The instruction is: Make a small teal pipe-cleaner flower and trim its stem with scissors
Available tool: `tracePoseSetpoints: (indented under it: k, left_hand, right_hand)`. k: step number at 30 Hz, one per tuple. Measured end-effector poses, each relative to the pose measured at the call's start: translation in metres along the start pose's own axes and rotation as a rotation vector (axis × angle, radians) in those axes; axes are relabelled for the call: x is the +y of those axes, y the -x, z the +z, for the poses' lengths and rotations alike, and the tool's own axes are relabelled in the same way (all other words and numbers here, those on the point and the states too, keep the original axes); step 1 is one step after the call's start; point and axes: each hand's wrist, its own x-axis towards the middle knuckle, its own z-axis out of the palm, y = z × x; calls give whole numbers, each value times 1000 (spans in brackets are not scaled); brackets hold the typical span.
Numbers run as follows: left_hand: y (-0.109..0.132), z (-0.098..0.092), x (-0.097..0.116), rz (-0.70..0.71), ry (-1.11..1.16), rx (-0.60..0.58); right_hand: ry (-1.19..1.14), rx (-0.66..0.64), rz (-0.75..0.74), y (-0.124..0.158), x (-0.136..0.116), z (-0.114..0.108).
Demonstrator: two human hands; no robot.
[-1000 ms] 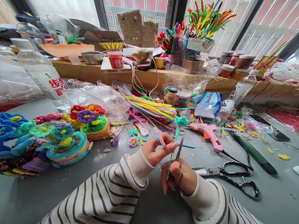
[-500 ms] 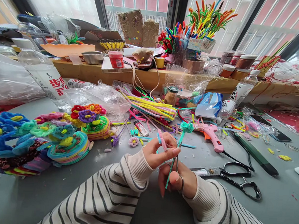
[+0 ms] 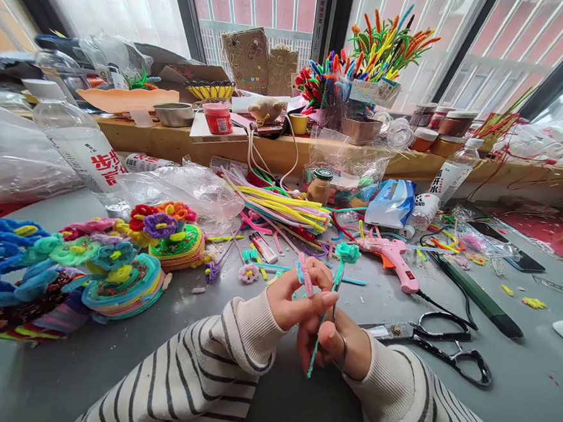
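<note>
My left hand [image 3: 299, 296] is closed, with a short pink pipe cleaner piece [image 3: 306, 278] and a bit of light blue between its fingers. A teal pipe cleaner flower [image 3: 347, 252] stands above my hands, its stem [image 3: 315, 351] slanting down past my left thumb tip and across my right fingers. My right hand [image 3: 337, 343] is closed on slim metal scissors, whose blades lie along the stem and whose handle loop shows by the thumb. Which hand bears the stem is hard to tell. Both hands are close together over the grey table [image 3: 287, 411].
Large black-handled scissors [image 3: 439, 338] lie to the right, below a pink glue gun [image 3: 394, 257] with its cable. Finished pipe cleaner flowers [image 3: 119, 257] stand at left. Behind are a pipe cleaner bundle [image 3: 286, 205], a lighter [image 3: 263, 247] and a water bottle [image 3: 81, 139].
The view has shifted slightly. My left hand and the pink piece have dropped a little, and the teal flower sits slightly lower. Both hands keep their hold.
</note>
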Motion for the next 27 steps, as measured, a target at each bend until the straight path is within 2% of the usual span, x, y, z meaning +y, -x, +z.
tracePoseSetpoints:
  k: [8, 16, 21, 27]
  left_hand:
    - [-1, -1, 1, 2, 22, 10]
    - [-1, -2, 0, -13, 41, 25]
    - [-1, -3, -2, 0, 34, 23]
    - [-2, -6, -2, 1, 57, -28]
  right_hand:
    - [-26, 37, -28, 1, 9, 2]
    - [-77, 46, 75, 3, 13, 3]
    - [-67, 33, 87, 2, 10, 4]
    - [-72, -10, 152, 1, 5, 4]
